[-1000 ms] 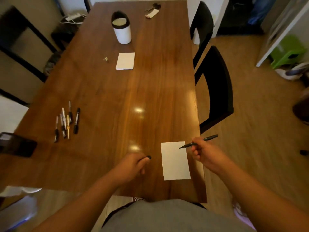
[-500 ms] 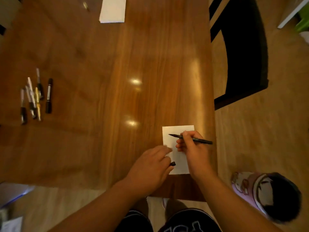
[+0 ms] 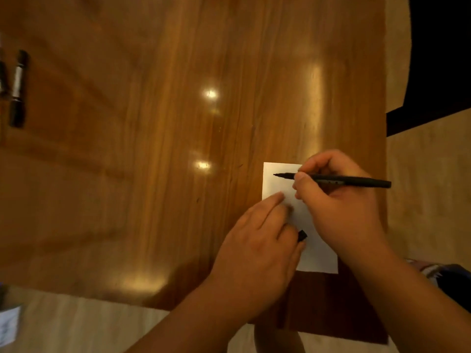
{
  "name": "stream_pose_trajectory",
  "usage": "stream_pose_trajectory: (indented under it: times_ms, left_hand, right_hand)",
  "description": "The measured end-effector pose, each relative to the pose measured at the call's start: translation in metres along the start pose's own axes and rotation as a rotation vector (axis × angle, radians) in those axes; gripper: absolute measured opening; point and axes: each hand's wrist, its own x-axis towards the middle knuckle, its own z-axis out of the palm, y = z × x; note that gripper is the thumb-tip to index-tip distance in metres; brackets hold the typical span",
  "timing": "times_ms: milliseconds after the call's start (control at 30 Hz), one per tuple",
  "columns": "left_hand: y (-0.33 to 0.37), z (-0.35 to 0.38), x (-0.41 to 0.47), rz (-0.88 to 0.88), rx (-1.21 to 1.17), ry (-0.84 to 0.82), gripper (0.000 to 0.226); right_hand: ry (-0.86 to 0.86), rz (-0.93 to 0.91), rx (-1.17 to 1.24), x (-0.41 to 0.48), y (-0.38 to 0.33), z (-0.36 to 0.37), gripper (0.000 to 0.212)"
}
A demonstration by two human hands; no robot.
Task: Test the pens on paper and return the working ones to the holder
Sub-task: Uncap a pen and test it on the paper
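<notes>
As the head view looks steeply down on the wooden table (image 3: 153,149), the white paper (image 3: 277,182) lies at the near right corner, close to the right edge. The right hand (image 3: 341,212) grasps a slim black pen (image 3: 344,180) in a writing grip, thumb and forefinger pinching the barrel near its front end. The pen lies almost level, tip pointing left over the far part of the paper; whether the tip touches the sheet cannot be told. The left hand (image 3: 257,248) rests on the near left part of the paper, forefinger laid out straight on the sheet, while the thumb side pinches a black pen cap (image 3: 302,235) whose end projects toward the right hand. The two hands are just beside each other. A black marker with a pale band (image 3: 17,87) lies at the far left edge of the table, well apart from the paper, with another partly cut off beside it. A black chair (image 3: 438,59) stands on the floor at the far right.
</notes>
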Motion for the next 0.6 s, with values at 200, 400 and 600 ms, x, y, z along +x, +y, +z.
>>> stream_pose_trajectory:
  times_ms: [200, 400, 600]
  left_hand:
    - [-0.003, -0.001, 0.005, 0.026, 0.021, -0.008, 0.034]
    - [-0.004, -0.003, 0.007, 0.027, 0.021, -0.039, 0.033]
    - [-0.003, -0.002, 0.006, 0.008, 0.022, -0.036, 0.033]
  right_hand:
    - [0.017, -0.012, -0.004, 0.013, -0.004, 0.011, 0.016]
    - [-0.017, -0.016, -0.079, 0.012, -0.006, 0.010, 0.009]
    - [0.022, -0.039, -0.081, 0.017, -0.003, 0.010, 0.012]
